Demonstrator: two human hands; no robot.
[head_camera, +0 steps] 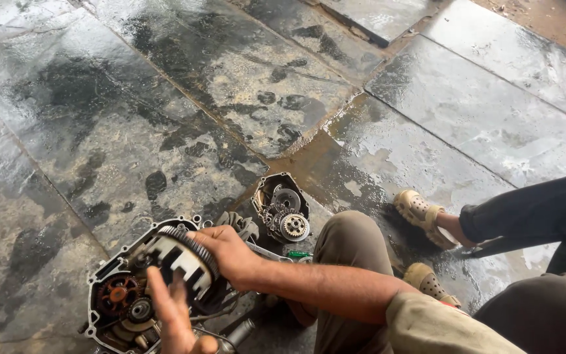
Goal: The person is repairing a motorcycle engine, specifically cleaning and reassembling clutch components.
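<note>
Our right hand [230, 252] fingers grasp the clutch basket [181, 259] rim over the engine case [109, 298]; left hand [171, 314] released at 6 o'clock, touching it.

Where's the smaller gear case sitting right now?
The smaller gear case lies on the wet stone floor in the head view, right of the clutch basket, just beyond the person's bent knee.
</note>
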